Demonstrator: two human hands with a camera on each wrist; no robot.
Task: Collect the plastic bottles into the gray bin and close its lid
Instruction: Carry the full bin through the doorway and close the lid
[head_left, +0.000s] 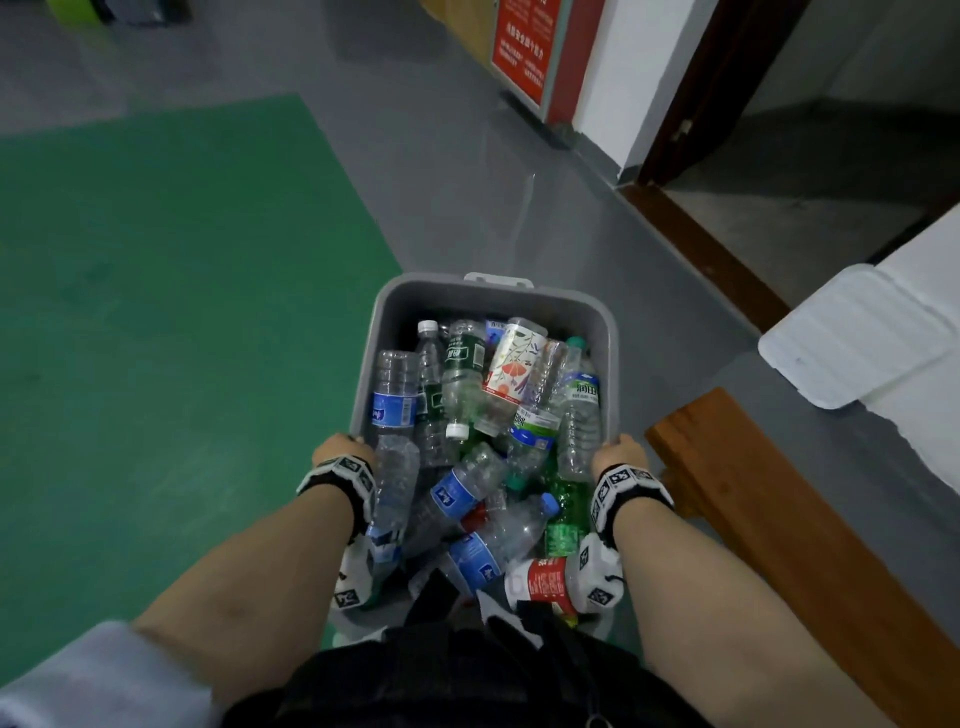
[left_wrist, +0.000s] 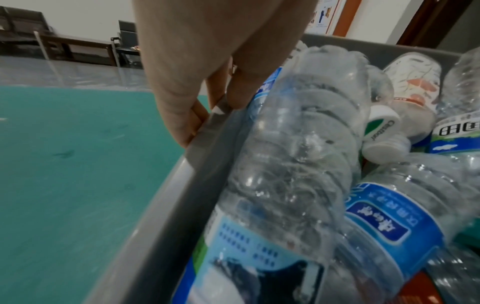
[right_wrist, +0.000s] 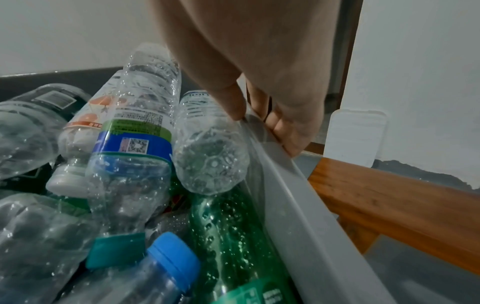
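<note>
Off to your left the green floor patch (head_left: 171, 312) runs under the bin's left side. Your left hand (head_left: 340, 451) grips the bin's left rim: in the left wrist view the thumb (left_wrist: 246, 86) sits inside the wall and the fingers (left_wrist: 179, 115) curl over the outside of the rim. The gray bin (head_left: 493, 299) sits straight ahead of you between your forearms, open on top, with no lid on it; a pale latch (head_left: 498, 279) shows at its far edge. The bottles (head_left: 467, 415) fill it in a loose pile, mostly clear and crushed, several with blue labels, one dark green, one white with a flower print (head_left: 514, 364), one red-labelled (head_left: 543, 584) nearest you. A clear bottle (left_wrist: 293, 156) lies along the inner left wall just beside your thumb. Your right hand (head_left: 618, 453) holds the right rim the same way, thumb (right_wrist: 228, 98) inside against the wall, fingers (right_wrist: 291, 127) wrapped outside. A green bottle (right_wrist: 233, 236) lies against that right wall. Right of the bin is a wooden bench (head_left: 779, 519), and beyond it a white foam piece (head_left: 852, 338).
</note>
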